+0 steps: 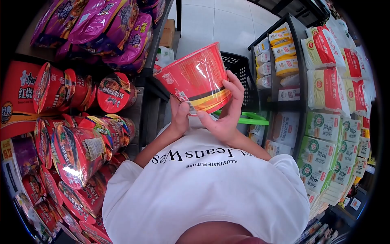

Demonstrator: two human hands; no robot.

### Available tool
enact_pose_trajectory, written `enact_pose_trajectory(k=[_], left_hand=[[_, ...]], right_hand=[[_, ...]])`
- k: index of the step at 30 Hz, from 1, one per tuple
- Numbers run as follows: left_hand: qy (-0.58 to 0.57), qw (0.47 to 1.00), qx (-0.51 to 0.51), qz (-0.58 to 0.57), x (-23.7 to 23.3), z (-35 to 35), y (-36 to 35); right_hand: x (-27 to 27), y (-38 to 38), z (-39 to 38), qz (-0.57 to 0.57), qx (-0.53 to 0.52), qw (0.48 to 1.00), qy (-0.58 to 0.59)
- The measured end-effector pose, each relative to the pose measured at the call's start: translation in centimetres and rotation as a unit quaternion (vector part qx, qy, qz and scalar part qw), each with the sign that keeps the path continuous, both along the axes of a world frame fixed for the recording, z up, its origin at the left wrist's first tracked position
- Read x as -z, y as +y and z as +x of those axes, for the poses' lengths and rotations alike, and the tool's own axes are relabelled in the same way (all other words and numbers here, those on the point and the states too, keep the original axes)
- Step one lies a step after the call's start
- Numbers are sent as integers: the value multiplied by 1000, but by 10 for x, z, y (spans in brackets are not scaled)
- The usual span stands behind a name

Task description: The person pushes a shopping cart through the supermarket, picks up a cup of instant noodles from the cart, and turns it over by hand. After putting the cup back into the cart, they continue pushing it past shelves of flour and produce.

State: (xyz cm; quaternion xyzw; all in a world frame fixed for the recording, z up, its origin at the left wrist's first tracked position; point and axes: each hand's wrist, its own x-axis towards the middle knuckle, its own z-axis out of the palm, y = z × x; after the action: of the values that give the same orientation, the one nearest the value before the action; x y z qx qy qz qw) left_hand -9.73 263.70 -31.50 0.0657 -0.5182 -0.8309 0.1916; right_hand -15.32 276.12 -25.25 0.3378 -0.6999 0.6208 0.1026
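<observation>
Between both hands, in front of my chest, I see a red instant noodle cup (195,77) in clear wrap, tilted, with small print and a yellow-black band facing me. My left hand (180,116) grips its lower left side, thumb near the barcode. Along the right side and base, the fingers of my right hand (229,105) curl round it. A black basket (241,67) with a green handle (250,118) is beyond and below the cup, partly hidden by my right hand.
More red noodle cups (81,150) fill the shelf on my left, beneath purple noodle packs (109,24). The shelves at right hold yellow-white packets (286,65), red-white bags (327,89) and green-white packs (323,126). A pale tiled floor (215,24) runs between the shelves.
</observation>
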Motion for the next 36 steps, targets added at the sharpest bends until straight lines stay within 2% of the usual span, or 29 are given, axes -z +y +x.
enact_pose_trajectory(k=[12,17,24,36], left_hand=[[36,998,-43,13,-14,-2,7],[51,997,-53,-10,-17,1,7],[68,997,-20,-29,-17,9,5],[52,998,20,-37,-8,16,-4]], right_hand=[[0,-2,-12,-34,-50,998,-16],[3,-4,-13,-81,-90,991,-63],[5,-7,-10,-126,-95,985,-68],[7,-7,0,-85,-72,993,-43]])
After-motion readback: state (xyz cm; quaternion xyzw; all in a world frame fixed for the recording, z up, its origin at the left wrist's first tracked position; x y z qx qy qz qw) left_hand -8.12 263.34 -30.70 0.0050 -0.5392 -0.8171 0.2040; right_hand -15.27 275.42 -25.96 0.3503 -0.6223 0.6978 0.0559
